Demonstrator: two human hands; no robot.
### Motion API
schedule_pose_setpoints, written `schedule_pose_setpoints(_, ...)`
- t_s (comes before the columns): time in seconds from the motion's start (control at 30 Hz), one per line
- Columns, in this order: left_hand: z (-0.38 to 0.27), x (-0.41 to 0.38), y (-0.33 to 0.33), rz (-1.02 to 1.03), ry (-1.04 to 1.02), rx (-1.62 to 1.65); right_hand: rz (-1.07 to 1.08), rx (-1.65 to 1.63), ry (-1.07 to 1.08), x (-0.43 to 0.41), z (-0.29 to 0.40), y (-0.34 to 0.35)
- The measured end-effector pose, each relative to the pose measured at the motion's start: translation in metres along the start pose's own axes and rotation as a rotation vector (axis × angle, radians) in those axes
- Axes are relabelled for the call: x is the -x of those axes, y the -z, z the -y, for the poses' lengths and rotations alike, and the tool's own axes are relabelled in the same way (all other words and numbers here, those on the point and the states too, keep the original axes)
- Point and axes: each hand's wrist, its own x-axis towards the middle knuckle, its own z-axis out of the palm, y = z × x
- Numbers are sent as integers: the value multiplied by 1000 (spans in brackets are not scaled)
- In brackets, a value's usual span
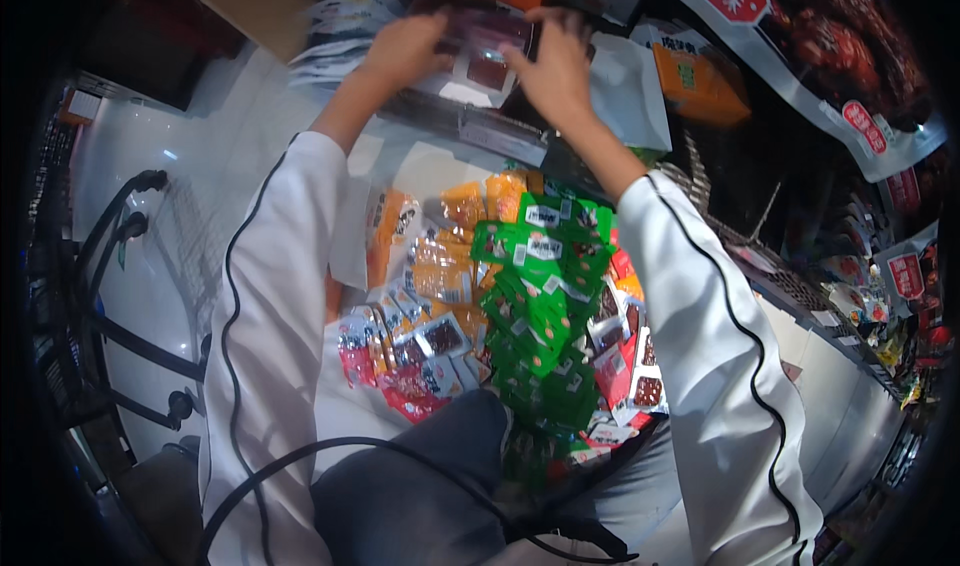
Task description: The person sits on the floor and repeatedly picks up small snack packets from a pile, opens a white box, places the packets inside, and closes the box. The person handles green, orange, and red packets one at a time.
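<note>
At the top middle, my left hand [405, 50] and my right hand [556, 67] grip opposite sides of a dark snack packet [489, 69] with a pale-framed clear window. Both hands are blurred, and their far fingertips are partly hidden. The packet is held above the front edge of a dark shelf [424, 111]. Right of my right hand stands a white open carton [628, 90]. Below my arms lies a large pile of snack packets: green packets [544, 296] in the middle, yellow packets [442, 266] to their left, and red packets [616, 367] to their right.
White-and-yellow packets [345, 18] stand left of my left hand. Orange boxes [701, 78] sit on the shelf. A large hanging snack bag [832, 48] juts in at upper right. A black metal cart frame [142, 341] stands at left on the tiled floor [176, 191]. A black cable [360, 442] crosses my lap.
</note>
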Motion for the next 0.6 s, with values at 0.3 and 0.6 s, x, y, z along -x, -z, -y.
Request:
schedule_pose_setpoints(0.3,-122,200,40,76,439,1307,-336,-536,-471,222,-7,237)
schedule_pose_setpoints(0.6,-195,209,45,276,316,1359,202,-139,-919,379,7,222)
